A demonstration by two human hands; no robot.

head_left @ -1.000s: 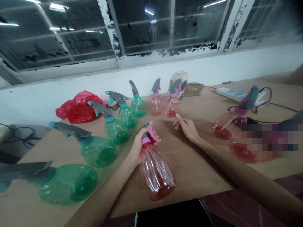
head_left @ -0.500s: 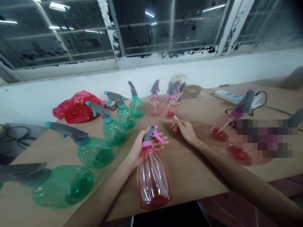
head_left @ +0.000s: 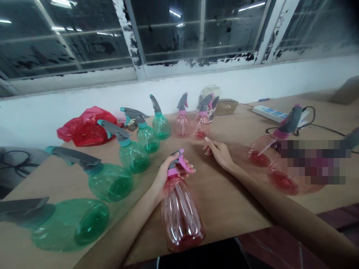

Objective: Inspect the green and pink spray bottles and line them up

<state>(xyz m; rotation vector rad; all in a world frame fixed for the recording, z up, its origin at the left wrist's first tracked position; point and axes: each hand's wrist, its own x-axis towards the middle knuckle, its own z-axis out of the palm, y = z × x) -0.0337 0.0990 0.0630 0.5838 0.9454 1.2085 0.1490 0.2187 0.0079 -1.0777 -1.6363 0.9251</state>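
Spray bottles on a wooden table, seen from the worker's head. The left hand (head_left: 163, 175) is closed narrowly about the neck and grey head of the held bottle (head_left: 183, 218), which is pink and lies at the near middle of the scene. The thumb crosses the head; the fingers extend past the pink trigger to its right. The bottle slants, its neck toward the far side and its base over the table's near edge; whether the base touches the table (head_left: 232, 201) cannot be told. The right hand (head_left: 221, 154) shows no object in its grasp, its fingers loosely curled and its thumb pointing to the far side. The thumb tip is close to the base of the right-hand member of the far pink pair (head_left: 182, 126); contact cannot be determined. Left: five green bottles (head_left: 110, 184) form a row from far to near, each with a grey head and a teal collar. Beyond them is a red bag (head_left: 89, 129). Right: two further pink bottles (head_left: 259, 157), the nearer partly masked by a pixelated patch. Far side: a pale tub (head_left: 211, 89), a small carton (head_left: 226, 107), a power strip (head_left: 270, 114) with a black cable (head_left: 328, 128), and a pen (head_left: 264, 99), all before a white wall (head_left: 92, 95) beneath a window (head_left: 171, 33).
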